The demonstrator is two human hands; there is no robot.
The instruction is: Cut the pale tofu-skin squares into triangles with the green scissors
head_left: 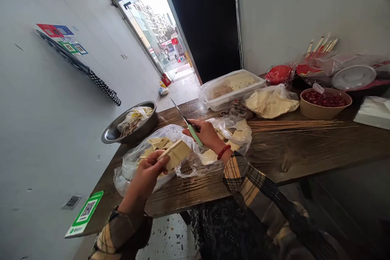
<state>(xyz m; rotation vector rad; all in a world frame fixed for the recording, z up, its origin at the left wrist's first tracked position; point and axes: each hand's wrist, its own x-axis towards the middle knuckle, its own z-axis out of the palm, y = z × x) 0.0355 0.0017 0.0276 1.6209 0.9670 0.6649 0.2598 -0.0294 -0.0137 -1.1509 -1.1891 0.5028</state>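
Note:
My left hand [149,170] is closed on a stack of pale tofu-skin squares [177,153], held above a clear plastic bag [134,158] that has more cut squares in it. My right hand [206,133] grips a knife by its green handle [195,135], and the thin blade [179,110] points away toward the back of the dark wooden table [298,150]. Under the right hand lies a second plastic bag with pale sheets [236,135]. Plaid sleeves cover both forearms, and a red bead bracelet sits on the right wrist.
A metal bowl [114,132] with skewers and a bag stands at the left. Loose bamboo skewers [292,124] lie along the table. Behind them are a plastic tub of pale sheets [213,99], a bagged stack of sheets [271,103], a brown bowl of red fruit [324,103] and red packages.

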